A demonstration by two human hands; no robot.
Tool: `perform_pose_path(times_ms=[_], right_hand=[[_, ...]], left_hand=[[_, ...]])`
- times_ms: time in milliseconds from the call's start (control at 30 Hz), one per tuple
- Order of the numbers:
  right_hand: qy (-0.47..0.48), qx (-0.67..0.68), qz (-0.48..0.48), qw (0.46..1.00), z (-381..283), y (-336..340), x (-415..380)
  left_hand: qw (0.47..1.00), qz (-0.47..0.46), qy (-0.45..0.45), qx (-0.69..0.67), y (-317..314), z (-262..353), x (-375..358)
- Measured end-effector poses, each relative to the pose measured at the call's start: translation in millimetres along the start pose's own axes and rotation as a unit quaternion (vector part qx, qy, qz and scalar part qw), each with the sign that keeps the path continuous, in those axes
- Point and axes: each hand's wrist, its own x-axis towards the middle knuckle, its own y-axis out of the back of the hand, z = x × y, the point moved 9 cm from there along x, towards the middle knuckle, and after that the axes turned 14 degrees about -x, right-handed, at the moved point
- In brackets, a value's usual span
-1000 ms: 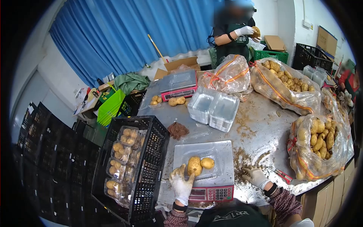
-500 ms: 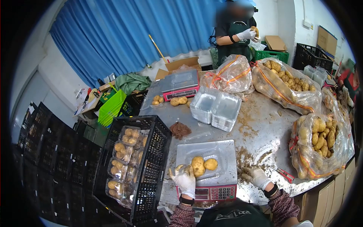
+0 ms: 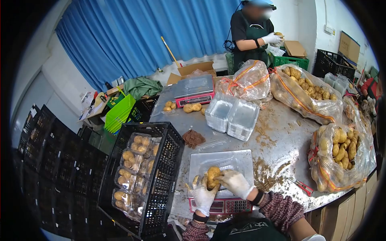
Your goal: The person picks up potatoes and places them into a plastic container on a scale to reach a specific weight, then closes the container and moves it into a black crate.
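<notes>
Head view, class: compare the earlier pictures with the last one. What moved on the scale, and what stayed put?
The right hand left the dirty table beside the scale and swung left onto its tray, closing over the potatoes where the smaller one lay. The left hand stays against the larger potato. Scale, black crate, potato sacks and empty clear boxes kept their places.

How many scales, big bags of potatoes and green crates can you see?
Scales: 2, the near scale under both gloved hands and the far scale
Big bags of potatoes: 3, near bag, middle bag, far bag
Green crates: 2, left crate, far crate
Total: 7
</notes>
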Motion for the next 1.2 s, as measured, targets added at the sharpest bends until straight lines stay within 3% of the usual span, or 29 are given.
perform_pose_path(times_ms=[233,300,533,600,733,833,1033,1133,1200], right_hand=[[0.054,-0.017,-0.001,0.998,-4,-20,9],[0.051,-0.016,-0.058,0.997,0,-30,9],[0.066,0.0,-0.05,0.997,0,-31,11],[-0.009,0.01,-0.046,0.999,11,-27,15],[-0.017,0.013,-0.029,0.999,14,-27,14],[0.015,0.036,-0.041,0.998,6,-21,16],[0.019,-0.067,-0.085,0.994,2,-34,12],[0.088,-0.082,-0.114,0.986,-5,-29,15],[0.038,0.043,-0.091,0.994,7,-29,14]], left_hand=[[1.0,0.013,0.001,-0.022,-6,-9,-2],[1.0,0.014,0.003,-0.028,-6,-9,-2],[0.999,0.015,-0.003,-0.036,-8,-13,-1],[0.999,0.025,0.003,-0.041,-8,-13,-2],[0.999,0.04,0.0,-0.037,-6,-13,-2],[0.998,0.039,-0.005,-0.043,-6,-12,-1],[0.999,0.011,0.005,-0.032,-8,-13,-1],[0.999,0.023,-0.003,-0.025,-5,-11,-1],[0.999,0.025,0.003,-0.027,-3,-9,-1]])
